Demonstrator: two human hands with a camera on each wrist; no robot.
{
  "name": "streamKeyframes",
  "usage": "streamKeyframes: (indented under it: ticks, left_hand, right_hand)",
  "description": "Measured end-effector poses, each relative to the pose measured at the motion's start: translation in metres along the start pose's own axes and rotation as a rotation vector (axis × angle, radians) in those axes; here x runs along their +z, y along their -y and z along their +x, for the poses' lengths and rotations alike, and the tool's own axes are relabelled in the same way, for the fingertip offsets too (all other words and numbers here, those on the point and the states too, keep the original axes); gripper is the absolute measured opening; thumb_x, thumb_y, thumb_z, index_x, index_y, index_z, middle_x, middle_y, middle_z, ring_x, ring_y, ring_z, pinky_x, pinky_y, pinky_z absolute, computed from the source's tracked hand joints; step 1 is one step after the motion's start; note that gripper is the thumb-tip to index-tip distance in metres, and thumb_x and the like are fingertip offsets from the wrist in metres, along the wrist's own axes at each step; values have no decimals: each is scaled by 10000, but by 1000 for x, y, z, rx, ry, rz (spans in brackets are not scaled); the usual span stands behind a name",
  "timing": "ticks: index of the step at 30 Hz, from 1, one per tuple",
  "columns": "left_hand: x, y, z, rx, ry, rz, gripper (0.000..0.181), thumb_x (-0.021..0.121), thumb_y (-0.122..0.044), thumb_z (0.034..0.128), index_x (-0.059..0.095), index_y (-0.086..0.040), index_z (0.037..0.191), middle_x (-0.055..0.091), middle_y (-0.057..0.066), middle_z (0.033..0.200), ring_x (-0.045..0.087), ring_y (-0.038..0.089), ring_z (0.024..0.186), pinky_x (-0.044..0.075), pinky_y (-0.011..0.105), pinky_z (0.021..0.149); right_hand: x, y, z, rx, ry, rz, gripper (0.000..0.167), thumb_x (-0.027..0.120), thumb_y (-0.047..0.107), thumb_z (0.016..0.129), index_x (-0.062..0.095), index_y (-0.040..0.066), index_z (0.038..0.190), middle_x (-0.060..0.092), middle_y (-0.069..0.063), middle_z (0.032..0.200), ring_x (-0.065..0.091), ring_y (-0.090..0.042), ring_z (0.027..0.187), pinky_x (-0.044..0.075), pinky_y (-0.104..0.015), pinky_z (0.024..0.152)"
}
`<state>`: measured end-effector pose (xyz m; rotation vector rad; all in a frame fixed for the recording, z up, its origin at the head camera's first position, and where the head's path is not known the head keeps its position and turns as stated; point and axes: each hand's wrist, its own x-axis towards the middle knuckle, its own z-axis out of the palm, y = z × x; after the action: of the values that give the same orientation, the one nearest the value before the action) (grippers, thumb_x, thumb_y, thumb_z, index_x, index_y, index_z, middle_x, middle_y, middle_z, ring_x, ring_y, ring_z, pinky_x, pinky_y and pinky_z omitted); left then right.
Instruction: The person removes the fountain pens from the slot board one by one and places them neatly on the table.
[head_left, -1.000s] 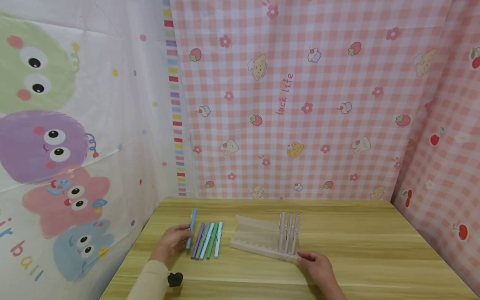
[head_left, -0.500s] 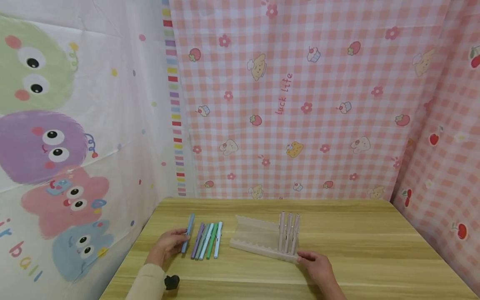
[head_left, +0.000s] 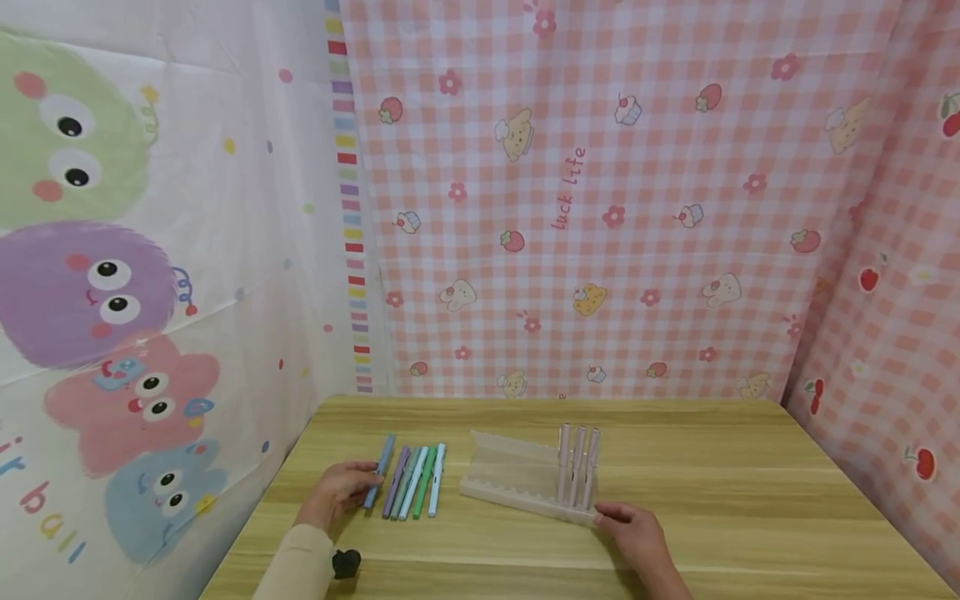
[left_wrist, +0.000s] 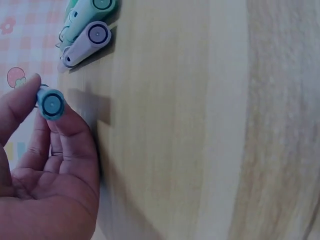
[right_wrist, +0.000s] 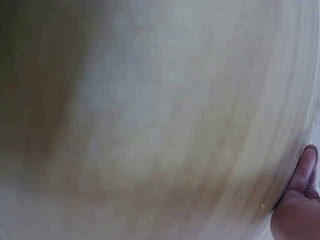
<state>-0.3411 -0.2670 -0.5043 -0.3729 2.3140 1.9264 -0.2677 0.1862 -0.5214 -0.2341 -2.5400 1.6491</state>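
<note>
I'm at a desk nook walled in with hung cloth, booth-like; home or studio, can't tell. In front of me: wood-grain tabletop [head_left: 750, 500]. Beyond its far edge hangs a pink gingham cloth [head_left: 637, 167] with strawberries, cupcakes, flowers, little animals, "luck life" lettering. To my left, white cloth [head_left: 217, 275], creased, printed with big-eyed cartoon characters and coloured dots. To my right, a pink checked cloth [head_left: 900, 333] with cherries. Nursery-type prints on all three sides. Loose pens [head_left: 424, 483] and a pen rack [head_left: 517, 471] give it the desk look. Room behind the cloth is hidden.
</note>
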Motion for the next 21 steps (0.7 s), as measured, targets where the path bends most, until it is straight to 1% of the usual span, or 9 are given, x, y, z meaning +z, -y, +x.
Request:
streamKeyframes:
  ticks: [6, 11, 17, 21]
  left_hand:
    - [6, -4, 0, -7, -21, 31, 457, 723, 84, 803, 564, 186, 1220, 681, 91, 925, 605, 141, 796, 543, 332, 757]
    - [10, -8, -2, -9, -36, 51, 439, 724, 99, 783, 579, 194, 1186, 687, 62, 857, 603, 123, 755, 539, 317, 732]
    - [11, -11, -4, -15, -35, 75, 440, 719, 72, 792, 569, 191, 1188, 691, 87, 833, 608, 121, 741, 535, 308, 718]
    - [10, -10, -2, -14, -23, 69, 434, 694, 66, 811, 549, 187, 1201, 672, 88, 799, 606, 123, 727, 530, 296, 720]
  right_hand:
    - [0, -1, 0, -3, -2, -19, 186, 715, 85, 897, 742, -36, 1035, 725, -133, 1005, 627, -260, 973, 504, -325, 770]
    - [0, 0, -1, 4, 2, -10, 192, 715, 90, 898, 741, -39, 1039, 724, -137, 1011, 627, -264, 978, 507, -326, 768]
    - [0, 0, 0, -5, -3, 6, 188, 720, 82, 892, 740, -46, 1029, 725, -139, 995, 628, -243, 952, 495, -307, 761]
    - [-1, 0, 0, -7, -4, 4, 194, 722, 89, 891, 740, -44, 1030, 726, -140, 996, 628, -244, 953, 495, -314, 767]
